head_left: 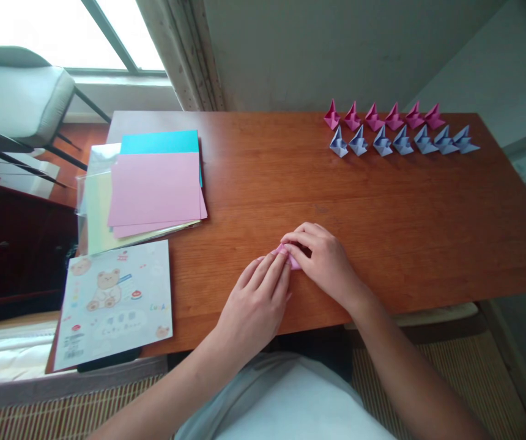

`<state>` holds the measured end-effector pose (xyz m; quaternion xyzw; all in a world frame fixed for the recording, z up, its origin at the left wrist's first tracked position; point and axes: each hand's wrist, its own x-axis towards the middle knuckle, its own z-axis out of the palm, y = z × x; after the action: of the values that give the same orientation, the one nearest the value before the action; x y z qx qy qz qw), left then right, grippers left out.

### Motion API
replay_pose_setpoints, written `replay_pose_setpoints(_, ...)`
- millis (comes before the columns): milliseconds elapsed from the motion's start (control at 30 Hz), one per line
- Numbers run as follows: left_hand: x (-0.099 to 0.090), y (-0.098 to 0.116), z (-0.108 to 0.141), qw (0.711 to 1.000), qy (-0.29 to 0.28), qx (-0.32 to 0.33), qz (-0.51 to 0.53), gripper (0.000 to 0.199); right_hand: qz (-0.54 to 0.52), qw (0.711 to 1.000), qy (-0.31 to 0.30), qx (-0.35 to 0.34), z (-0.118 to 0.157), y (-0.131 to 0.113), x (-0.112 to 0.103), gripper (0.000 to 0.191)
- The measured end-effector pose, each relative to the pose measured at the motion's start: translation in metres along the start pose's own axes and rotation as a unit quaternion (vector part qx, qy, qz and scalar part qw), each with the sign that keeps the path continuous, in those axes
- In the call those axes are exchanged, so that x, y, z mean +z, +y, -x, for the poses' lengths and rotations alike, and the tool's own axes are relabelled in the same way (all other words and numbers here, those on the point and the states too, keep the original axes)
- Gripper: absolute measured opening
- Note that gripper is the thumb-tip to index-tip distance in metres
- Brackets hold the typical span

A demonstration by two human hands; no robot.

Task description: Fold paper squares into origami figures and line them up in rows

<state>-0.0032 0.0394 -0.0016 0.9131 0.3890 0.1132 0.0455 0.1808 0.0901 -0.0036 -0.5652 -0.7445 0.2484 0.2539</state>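
Observation:
A small piece of folded pink paper (295, 263) lies near the front edge of the wooden table, mostly covered by my fingers. With its fingers held together, my left hand (257, 297) presses the paper from the left. My right hand (326, 260) pinches its upper side, thumb and fingertips close to the left fingertips. How the paper is folded under the fingers cannot be seen.
Dark pink origami figures (374, 117) line the table's back right, behind a row of pale blue ones (382, 142). Pink sheets (155, 189) and a teal sheet (159, 142) lie at left, above a bear-printed pad (116, 305). A chair (24, 98) stands beyond.

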Motion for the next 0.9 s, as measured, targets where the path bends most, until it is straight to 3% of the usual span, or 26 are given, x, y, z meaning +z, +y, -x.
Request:
replay_pose_setpoints(200, -0.001, -0.006, -0.003, 0.997, 0.02, -0.02, 0.074, 0.04, 0.002, 1.0, 0.003, 0.006, -0.001, -0.001, 0.001, 0.01)
replay_pose_setpoints(533, -0.001, -0.034, -0.008, 0.979, 0.062, -0.039, 0.19, 0.023, 0.024, 0.999, 0.011, 0.026, 0.0, -0.003, 0.005, 0.006)
replay_pose_setpoints(700, -0.008, -0.048, -0.001, 0.976, 0.071, -0.098, 0.181, 0.014, 0.021, 0.999, 0.018, 0.029, 0.002, -0.004, 0.006, 0.006)
replay_pose_setpoints(900, -0.008, -0.05, 0.0, 0.978, 0.058, -0.111, 0.165, 0.012, 0.03, 0.999, 0.028, 0.023, 0.003, -0.003, 0.008, 0.007)
